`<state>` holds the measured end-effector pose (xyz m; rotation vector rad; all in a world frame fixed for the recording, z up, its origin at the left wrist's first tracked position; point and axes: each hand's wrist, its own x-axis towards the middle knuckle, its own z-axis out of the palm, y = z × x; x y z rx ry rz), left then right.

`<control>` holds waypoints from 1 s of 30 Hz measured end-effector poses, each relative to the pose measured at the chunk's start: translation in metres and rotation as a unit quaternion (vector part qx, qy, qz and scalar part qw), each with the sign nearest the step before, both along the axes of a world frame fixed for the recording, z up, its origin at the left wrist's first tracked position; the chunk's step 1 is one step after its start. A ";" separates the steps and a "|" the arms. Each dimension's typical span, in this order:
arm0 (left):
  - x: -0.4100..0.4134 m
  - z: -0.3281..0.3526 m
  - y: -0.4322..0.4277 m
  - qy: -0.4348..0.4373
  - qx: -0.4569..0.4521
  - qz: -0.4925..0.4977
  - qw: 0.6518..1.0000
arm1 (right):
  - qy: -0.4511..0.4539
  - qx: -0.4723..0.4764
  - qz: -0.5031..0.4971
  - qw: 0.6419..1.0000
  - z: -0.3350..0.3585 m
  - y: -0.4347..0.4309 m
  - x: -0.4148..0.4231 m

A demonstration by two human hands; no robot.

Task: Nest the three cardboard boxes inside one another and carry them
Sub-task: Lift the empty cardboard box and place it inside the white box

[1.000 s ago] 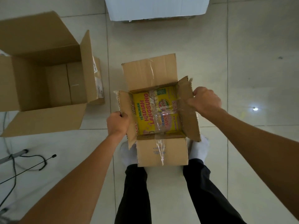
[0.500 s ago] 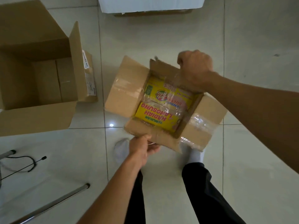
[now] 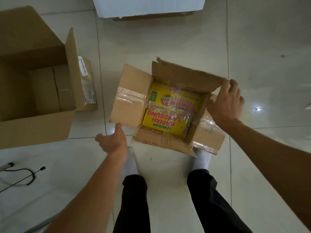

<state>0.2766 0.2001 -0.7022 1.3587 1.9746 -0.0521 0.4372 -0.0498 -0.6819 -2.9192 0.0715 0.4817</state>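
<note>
The medium cardboard box (image 3: pixel 129 101) stands open in front of my feet, its flaps spread and yellow printed panels lining its bottom. My right hand (image 3: pixel 225 103) grips its far right corner, fingers over the end of the far flap and thumb against the right side. My left hand (image 3: pixel 112 140) is open just below the left flap's near corner, thumb about touching it. The large open box (image 3: pixel 35 130) sits at the left. A small closed box (image 3: pixel 88 91) with a white label lies against the large box's right wall.
A white box (image 3: pixel 148 5) sits on the tiled floor at the top edge. A black cable with a small microphone (image 3: pixel 25 175) and a metal rod end (image 3: pixel 6 165) lie at the lower left. My white-socked feet (image 3: pixel 202 160) are right at the medium box's near side.
The medium box has been turned about half a turn, so its print now reads upside down. My left hand let go of its edge and opened; my right hand shifted to the far right corner.
</note>
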 end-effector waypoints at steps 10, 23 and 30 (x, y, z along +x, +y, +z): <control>0.044 -0.035 0.055 -0.035 -0.016 -0.408 0.912 | 0.195 0.015 -0.270 0.943 -0.046 -0.054 -0.035; 0.026 -0.036 0.051 0.009 0.030 -0.443 0.896 | 0.157 0.125 -0.299 0.933 -0.053 -0.068 -0.025; 0.026 -0.024 0.034 -0.044 0.035 -0.396 0.917 | 0.101 0.148 -0.181 0.967 -0.031 -0.043 0.013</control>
